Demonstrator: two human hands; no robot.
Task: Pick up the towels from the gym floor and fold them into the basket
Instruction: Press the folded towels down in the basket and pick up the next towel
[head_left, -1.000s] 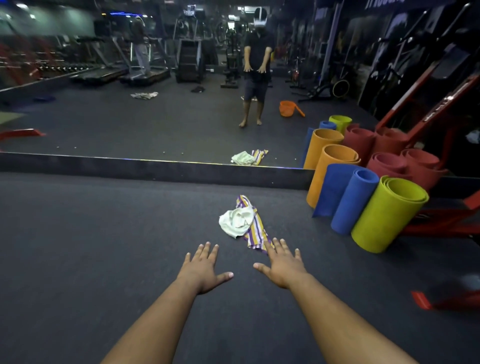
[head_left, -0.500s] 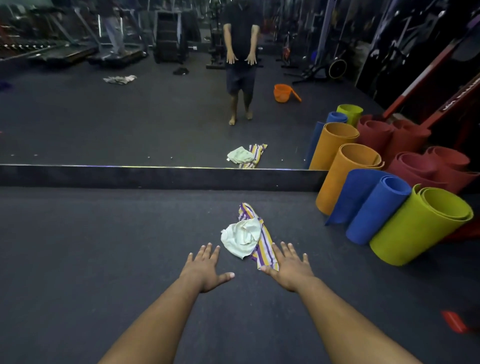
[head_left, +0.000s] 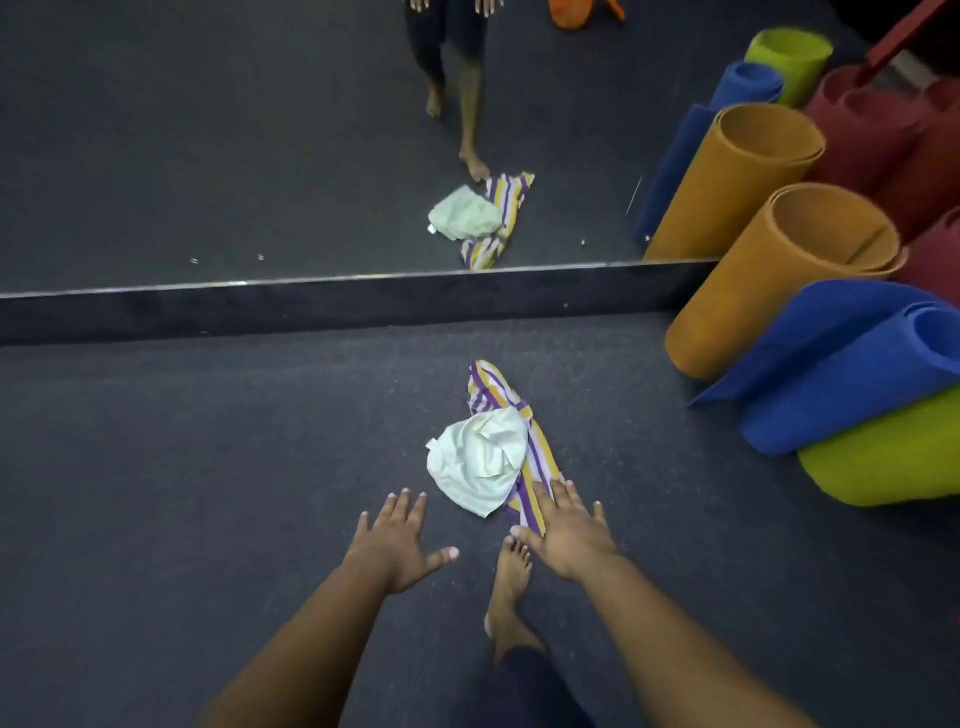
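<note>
A crumpled pale green-white towel lies on the dark gym floor, on top of a purple, yellow and white striped towel. My left hand hovers spread and empty, just left of and nearer than the pale towel. My right hand, fingers straight, reaches over the near end of the striped towel; contact is unclear. An orange basket shows only as a reflection at the top of the wall mirror.
A wall mirror with a black base strip runs across the floor ahead. Rolled orange, blue, yellow-green and red mats lean at the right. My bare foot is planted under my right hand.
I have stepped closer and the view has tilted down. Both hands have come nearer the towels, the right one now over the striped towel's end. My foot has entered the view.
</note>
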